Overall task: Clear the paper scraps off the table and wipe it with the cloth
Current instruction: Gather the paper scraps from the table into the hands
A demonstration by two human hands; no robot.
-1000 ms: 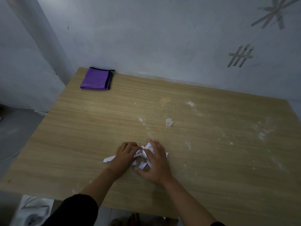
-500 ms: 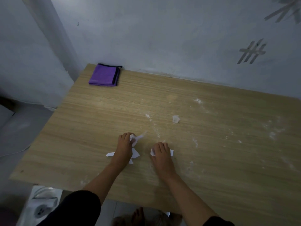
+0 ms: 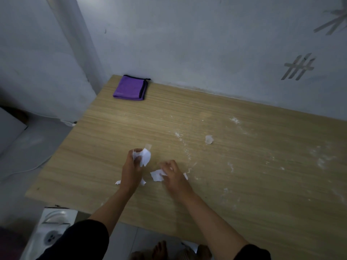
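My left hand (image 3: 131, 169) is raised a little off the wooden table (image 3: 244, 184) and grips white paper scraps (image 3: 144, 156). My right hand (image 3: 173, 175) lies on the table beside it, fingers closed over more white scraps (image 3: 156, 175). Small scraps (image 3: 118, 182) stay on the wood under my left wrist. One crumpled bit (image 3: 209, 139) lies farther back, right of the hands. The folded purple cloth (image 3: 130, 87) sits untouched at the far left corner.
White dusty smears (image 3: 234, 120) dot the right half of the table. A wall runs along the far edge. Beyond the near left corner a white object (image 3: 50, 229) sits on the floor. Feet (image 3: 159, 250) show under the near edge.
The hands, together over one pile a second ago, have parted. My left hand has lifted with scraps in its fingers; my right hand stays low on its own scraps. The camera view shifted.
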